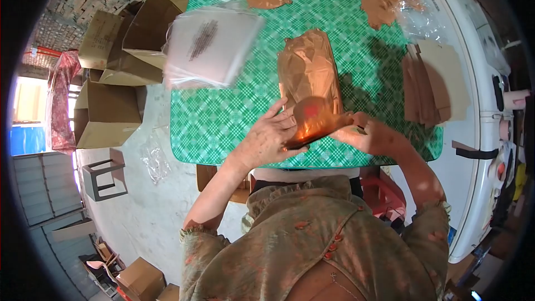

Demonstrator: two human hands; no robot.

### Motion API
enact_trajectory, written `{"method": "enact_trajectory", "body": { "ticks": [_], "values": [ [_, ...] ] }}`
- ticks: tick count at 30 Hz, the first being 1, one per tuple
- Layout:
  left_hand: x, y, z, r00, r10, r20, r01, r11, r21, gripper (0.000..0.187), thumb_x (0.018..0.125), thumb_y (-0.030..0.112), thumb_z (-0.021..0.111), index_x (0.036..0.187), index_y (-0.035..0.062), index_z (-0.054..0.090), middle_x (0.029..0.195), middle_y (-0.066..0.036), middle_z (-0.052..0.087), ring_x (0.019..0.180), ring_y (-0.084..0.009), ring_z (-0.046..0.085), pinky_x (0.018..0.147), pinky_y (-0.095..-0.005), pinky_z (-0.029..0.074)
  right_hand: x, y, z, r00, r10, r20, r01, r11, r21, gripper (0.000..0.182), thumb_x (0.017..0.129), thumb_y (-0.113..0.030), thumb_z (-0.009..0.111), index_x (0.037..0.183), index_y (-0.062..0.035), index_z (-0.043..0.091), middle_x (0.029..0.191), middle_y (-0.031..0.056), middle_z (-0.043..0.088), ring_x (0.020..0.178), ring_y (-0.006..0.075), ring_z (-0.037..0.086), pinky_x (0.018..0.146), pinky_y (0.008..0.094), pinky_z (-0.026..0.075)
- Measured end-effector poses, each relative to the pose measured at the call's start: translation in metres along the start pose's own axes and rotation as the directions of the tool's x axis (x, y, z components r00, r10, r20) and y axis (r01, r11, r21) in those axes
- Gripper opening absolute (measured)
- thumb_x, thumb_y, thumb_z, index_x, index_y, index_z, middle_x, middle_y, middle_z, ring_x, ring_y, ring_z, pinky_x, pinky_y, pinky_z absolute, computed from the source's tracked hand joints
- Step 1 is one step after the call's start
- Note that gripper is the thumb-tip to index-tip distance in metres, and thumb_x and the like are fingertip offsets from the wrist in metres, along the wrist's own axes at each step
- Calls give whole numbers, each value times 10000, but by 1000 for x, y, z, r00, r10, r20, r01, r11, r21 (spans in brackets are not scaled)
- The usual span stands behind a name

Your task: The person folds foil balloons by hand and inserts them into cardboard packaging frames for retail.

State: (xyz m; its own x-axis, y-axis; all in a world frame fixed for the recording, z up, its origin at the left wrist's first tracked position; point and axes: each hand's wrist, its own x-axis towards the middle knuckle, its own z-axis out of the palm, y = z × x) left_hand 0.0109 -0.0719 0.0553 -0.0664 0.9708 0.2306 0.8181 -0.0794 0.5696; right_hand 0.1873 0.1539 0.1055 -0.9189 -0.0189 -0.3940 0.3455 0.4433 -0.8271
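The left hand (266,136) and right hand (370,134) both pinch 1 shiny copper-coloured foil pouch (315,121) from opposite ends, fingers closed on its edges, holding it flat just above the near edge of the green checked tablecloth (223,117), probably to keep the mouth steady. Just beyond lies a stack of similar copper pouches (308,69). Farther left is a clear plastic bag packet (209,47); to the right, brown card pieces (432,81).

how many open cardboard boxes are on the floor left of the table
3: one against the table's top-left corner, one beside it further left, one lower down nearer the stool. Others may be hidden.
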Motion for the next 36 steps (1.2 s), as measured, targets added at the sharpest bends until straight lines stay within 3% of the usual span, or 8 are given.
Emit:
{"method": "enact_trajectory", "body": {
  "ticks": [2, 3, 7, 10, 20, 32, 33, 36],
  "values": [
    [2, 1, -5, 998, 24, 59, -29, 996, 83, 425, 816, 240, 811, 1200, 69, 750, 1345, -114, 676, 1434, -242, 512, 1278, -495, 288, 5, 13, 5, 982, -187, 24, 187, 982, 31, 243, 992, -168, 685, 1199, -45, 720, 1054, 179, 748, 856, 281, 731, 767, 350, 565],
    [3, 2, -5, 999, 39, 38, -42, 995, 85, 449, 824, 222, 797, 1248, 90, 734, 1392, -89, 659, 1446, -234, 501, 1280, -489, 288, 8, 15, 7, 910, -414, -14, 414, 910, 39, 312, 902, -70, 741, 1213, -50, 716, 1193, 167, 736, 1041, 309, 732, 887, 369, 584],
    [0, -1, 7, 999, 32, 35, -37, 989, 142, 564, 874, 222, 746, 1426, 162, 646, 1542, -11, 565, 1480, -220, 463, 1282, -470, 286, 9, 11, 6, 818, -573, -51, 542, 798, -265, 438, 799, -85, 775, 1229, -39, 709, 1332, 146, 682, 1254, 330, 644, 1055, 418, 543],
    [0, -2, 7, 998, 25, 57, -34, 985, 171, 559, 891, 239, 739, 1436, 162, 642, 1546, -14, 562, 1482, -222, 462, 1281, -468, 287, 8, 25, 9, 719, -688, -105, 494, 611, -619, 393, 821, -110, 752, 1202, -21, 712, 1276, 125, 701, 1221, 315, 657, 1052, 427, 544],
    [-2, 0, 9, 998, 10, 69, -26, 973, 231, 538, 901, 116, 673, 1438, 148, 643, 1559, 0, 549, 1496, -201, 441, 1297, -460, 255, 3, 54, 18, 705, -694, -142, 397, 553, -732, 281, 852, -94, 684, 1115, -8, 729, 1133, 93, 710, 1108, 284, 646, 971, 403, 557],
    [2, -6, 3, 994, -27, 108, 15, 994, 112, 493, 975, 234, 587, 1459, 147, 616, 1565, 0, 543, 1508, -223, 424, 1321, -499, 161, 17, 43, 19, 749, -434, -500, 354, 901, -252, 190, 881, -63, 697, 1060, -2, 717, 957, 147, 739, 891, 329, 665, 838, 410, 520],
    [4, -3, 5, 999, -36, 26, 35, 998, 58, 505, 870, 74, 622, 1372, 80, 678, 1480, -27, 620, 1478, -205, 464, 1311, -497, 193, 19, 42, 13, 757, -461, -463, 352, 885, -305, 145, 907, -63, 694, 1041, -11, 712, 912, 161, 716, 816, 329, 664, 759, 399, 524],
    [4, -5, 6, 996, -86, 7, 86, 996, -31, 419, 943, 129, 625, 1350, 45, 680, 1465, -46, 630, 1461, -211, 484, 1311, -495, 180, 22, 48, 24, 786, -215, -580, 215, 974, -70, 114, 956, -83, 679, 1047, -20, 705, 841, 178, 674, 706, 332, 640, 661, 384, 506]
  ]
}}
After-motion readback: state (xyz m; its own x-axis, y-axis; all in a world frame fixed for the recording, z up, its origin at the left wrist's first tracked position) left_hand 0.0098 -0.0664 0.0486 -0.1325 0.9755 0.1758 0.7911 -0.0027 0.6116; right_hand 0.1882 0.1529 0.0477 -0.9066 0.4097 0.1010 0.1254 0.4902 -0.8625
